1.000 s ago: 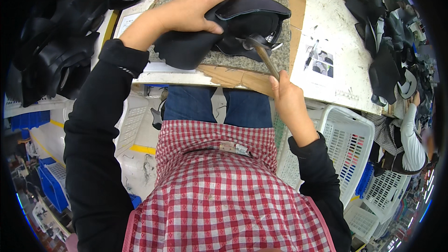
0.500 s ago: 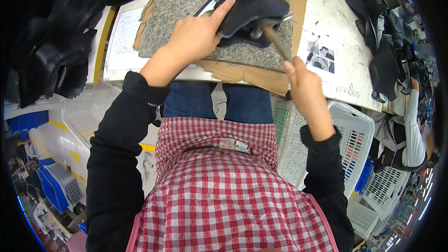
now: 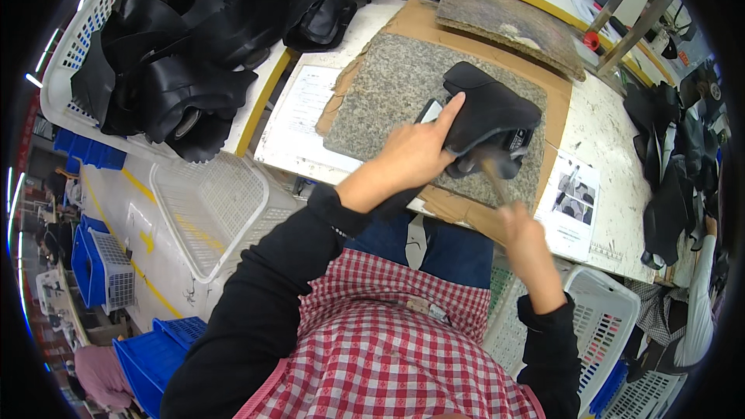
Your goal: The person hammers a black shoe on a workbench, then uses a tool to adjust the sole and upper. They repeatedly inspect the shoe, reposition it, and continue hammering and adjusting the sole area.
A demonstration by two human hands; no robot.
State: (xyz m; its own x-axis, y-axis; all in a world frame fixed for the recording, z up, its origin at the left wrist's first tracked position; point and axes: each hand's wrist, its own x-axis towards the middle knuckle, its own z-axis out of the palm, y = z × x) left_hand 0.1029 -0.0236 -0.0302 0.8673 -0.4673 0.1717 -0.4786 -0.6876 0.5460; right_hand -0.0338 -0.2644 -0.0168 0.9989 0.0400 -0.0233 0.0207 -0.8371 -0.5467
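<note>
A black leather shoe upper (image 3: pixel 493 105) lies on a speckled stone slab (image 3: pixel 380 85). My left hand (image 3: pixel 411 154) holds its left side, index finger stretched along the leather and thumb low at its edge. Beside that finger a small pale-edged piece (image 3: pixel 429 112) shows. My right hand (image 3: pixel 529 242), blurred by motion, is closed round the wooden handle of a hammer (image 3: pixel 494 174). The hammer's smeared head is at the upper's near edge; whether it touches cannot be told. At the upper's right, a dark part with pale print (image 3: pixel 518 140) shows under the leather.
Cardboard (image 3: pixel 477 217) lies under the slab. Printed sheets (image 3: pixel 574 202) flank it, a pen on the right one. Black leather pieces heap in a white basket (image 3: pixel 60 89) at left; more hang at right (image 3: pixel 660 155). A worn board (image 3: pixel 508 27) lies behind. White crates (image 3: pixel 601 306) stand below.
The whole view has swung, so the table and hands sit further right and lower. My left hand keeps its hold on the upper. The hammer and right hand are more blurred.
</note>
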